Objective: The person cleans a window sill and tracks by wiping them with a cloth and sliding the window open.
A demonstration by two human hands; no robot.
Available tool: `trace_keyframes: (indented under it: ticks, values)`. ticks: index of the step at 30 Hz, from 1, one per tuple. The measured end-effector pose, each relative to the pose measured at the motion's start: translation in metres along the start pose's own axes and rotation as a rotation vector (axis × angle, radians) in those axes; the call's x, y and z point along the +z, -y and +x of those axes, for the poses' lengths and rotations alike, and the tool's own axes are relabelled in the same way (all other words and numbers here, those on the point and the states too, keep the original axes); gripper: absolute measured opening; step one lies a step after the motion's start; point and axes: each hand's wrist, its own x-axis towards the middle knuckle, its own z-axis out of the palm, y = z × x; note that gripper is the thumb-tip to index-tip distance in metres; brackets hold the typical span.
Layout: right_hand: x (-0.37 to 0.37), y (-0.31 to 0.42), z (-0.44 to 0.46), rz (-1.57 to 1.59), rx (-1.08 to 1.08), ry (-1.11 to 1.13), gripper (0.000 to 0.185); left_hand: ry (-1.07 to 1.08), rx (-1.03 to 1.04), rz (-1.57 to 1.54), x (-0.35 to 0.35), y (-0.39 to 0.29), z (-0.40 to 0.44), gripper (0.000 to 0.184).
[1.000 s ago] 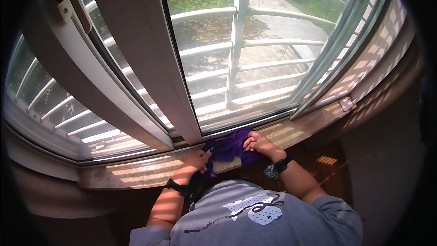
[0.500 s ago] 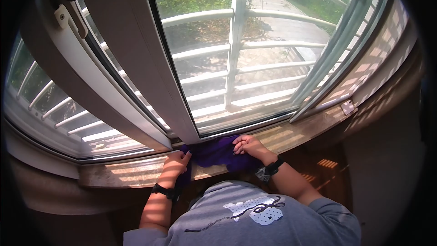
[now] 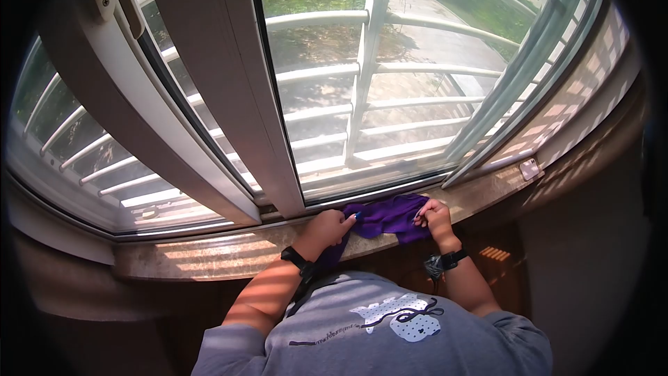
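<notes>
A crumpled purple cloth (image 3: 383, 217) lies over the stone windowsill, with part of it hanging off the front edge. My left hand (image 3: 330, 227) grips the cloth at its left side, thumb pressed on it. At the right end, the fingers of my right hand (image 3: 435, 219) are curled and pinching the cloth. Both hands rest close to the sill, below the window's lower frame. Fabric under the palms is partly hidden.
Behind the sill (image 3: 209, 256) stands a sliding window with a white frame (image 3: 229, 83). White bars (image 3: 358, 104) run outside the glass. A small pale object, perhaps a phone (image 3: 531, 169), lies at the sill's right end. Wood floor shows below.
Both hands have moved right along the sill, carrying the purple cloth with them. The cloth is now spread between them further right, and the camera view has shifted slightly.
</notes>
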Motion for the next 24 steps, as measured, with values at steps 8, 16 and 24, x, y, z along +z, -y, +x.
trace_keyframes:
  ticks: [8,16,24]
  values:
    - [0.038,0.026,0.031,-0.383,0.525,0.376,0.019,-0.060,-0.134,-0.167,-0.017,0.051,-0.029,0.047]
    - [0.150,0.042,0.032,-0.513,0.565,0.771,0.025,-0.318,-0.392,-0.360,-0.054,0.104,-0.093,0.045]
    - [0.171,0.052,0.026,-0.504,0.550,0.842,0.028,-0.354,-0.467,-0.363,-0.062,0.107,-0.099,0.046]
